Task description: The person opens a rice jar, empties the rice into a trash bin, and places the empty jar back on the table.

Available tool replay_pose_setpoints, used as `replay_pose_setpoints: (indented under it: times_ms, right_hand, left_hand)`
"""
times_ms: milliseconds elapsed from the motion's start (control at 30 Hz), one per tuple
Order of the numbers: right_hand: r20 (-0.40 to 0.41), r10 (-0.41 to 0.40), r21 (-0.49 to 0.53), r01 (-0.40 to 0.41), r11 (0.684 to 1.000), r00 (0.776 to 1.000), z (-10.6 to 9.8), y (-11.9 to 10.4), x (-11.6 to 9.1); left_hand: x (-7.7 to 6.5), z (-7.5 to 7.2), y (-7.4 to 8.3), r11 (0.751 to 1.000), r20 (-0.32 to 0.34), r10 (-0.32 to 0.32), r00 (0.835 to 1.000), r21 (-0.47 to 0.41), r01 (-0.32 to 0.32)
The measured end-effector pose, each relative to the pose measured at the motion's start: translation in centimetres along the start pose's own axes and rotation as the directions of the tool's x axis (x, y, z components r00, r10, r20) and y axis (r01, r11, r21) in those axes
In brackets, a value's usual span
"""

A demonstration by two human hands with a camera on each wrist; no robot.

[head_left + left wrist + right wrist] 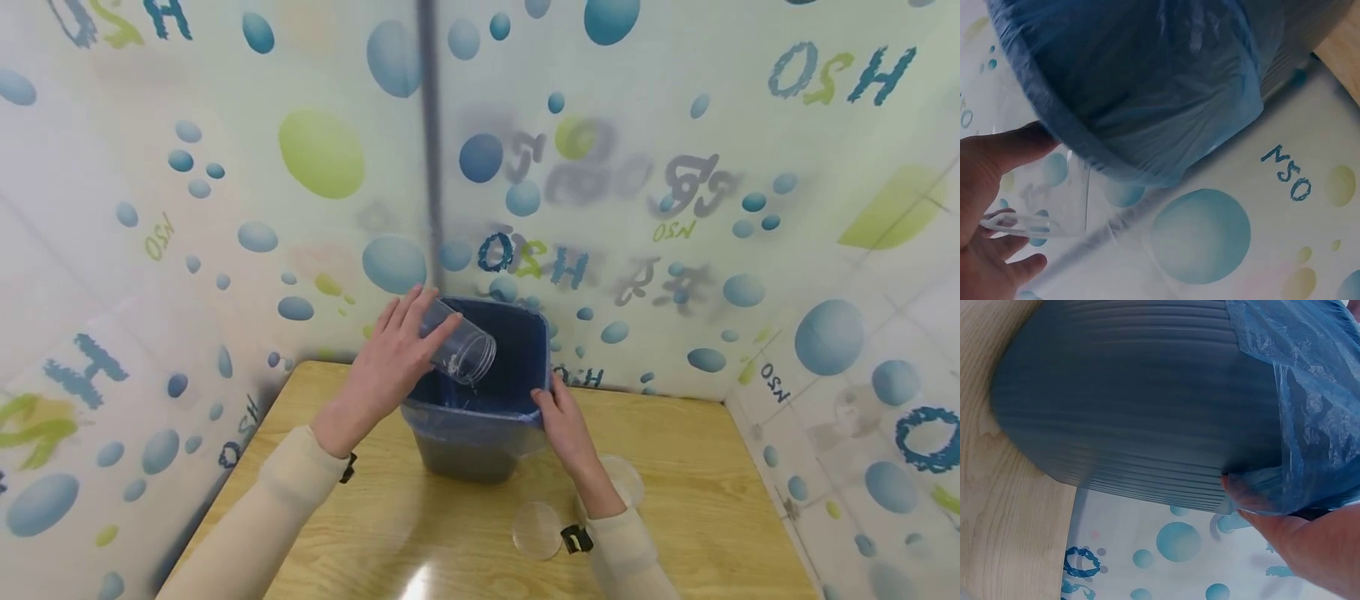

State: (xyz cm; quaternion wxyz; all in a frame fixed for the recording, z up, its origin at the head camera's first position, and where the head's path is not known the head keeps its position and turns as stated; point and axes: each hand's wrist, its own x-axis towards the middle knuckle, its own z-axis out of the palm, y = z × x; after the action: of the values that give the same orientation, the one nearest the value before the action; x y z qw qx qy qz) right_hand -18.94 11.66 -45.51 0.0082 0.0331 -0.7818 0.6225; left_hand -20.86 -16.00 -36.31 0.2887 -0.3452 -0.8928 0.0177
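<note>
My left hand grips a clear plastic jar, tilted with its mouth down over the trash bin. Small whitish bits show near the jar's mouth and just below it. The grey ribbed trash bin stands upright on the table, lined with a blue plastic bag folded over its rim. At the bin's right side, my right hand holds the rim and bag, thumb on top. In the left wrist view, the jar lies partly behind the bag's edge. The bin's bottom is hidden.
Two clear round discs, one nearer and one partly behind the right forearm, lie on the wooden table. Behind the bin and at both sides rise walls covered with a bubble-patterned sheet.
</note>
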Motion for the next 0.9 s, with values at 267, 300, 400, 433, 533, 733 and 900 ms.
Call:
replay_pose_setpoints:
  times_ms: [267, 300, 400, 433, 533, 733, 900]
  right_hand:
    - [0.004, -0.012, 0.010, 0.012, 1.000, 1.000, 0.0, 0.0, 0.1]
    - [0.006, -0.013, 0.008, 0.013, 1.000, 1.000, 0.0, 0.0, 0.1]
    - [0.004, -0.018, -0.004, 0.018, 1.000, 1.000, 0.1, 0.0, 0.1]
    - [0.005, -0.018, -0.007, 0.018, 1.000, 1.000, 0.2, 0.0, 0.1]
    - [0.005, -0.023, -0.013, 0.023, 1.000, 1.000, 0.3, -0.1, 0.1]
    - [0.000, -0.007, -0.026, 0.007, 1.000, 1.000, 0.3, -0.1, 0.0]
    - [-0.014, 0.005, -0.018, -0.006, 1.000, 1.000, 0.2, -0.1, 0.0]
  left_hand:
    - [0.5, -0.1, 0.2, 0.998, 0.016, 0.041, 0.999, 0.049, -0.042]
    - [0.6, -0.1, 0.1, 0.998, 0.014, 0.039, 0.999, 0.051, -0.040]
    - [0.7, 0.2, -0.5, 0.998, 0.010, 0.028, 1.000, 0.058, -0.029]
    - [0.6, 0.3, -0.6, 0.998, 0.010, 0.029, 1.000, 0.061, -0.029]
    - [0.4, 0.4, -0.9, 0.997, 0.013, 0.037, 0.999, 0.068, -0.038]
    - [0.2, 0.1, -0.7, 0.997, -0.010, 0.029, 1.000, 0.076, -0.028]
    - [0.2, 0.0, -0.6, 0.997, 0.014, 0.045, 0.999, 0.068, -0.046]
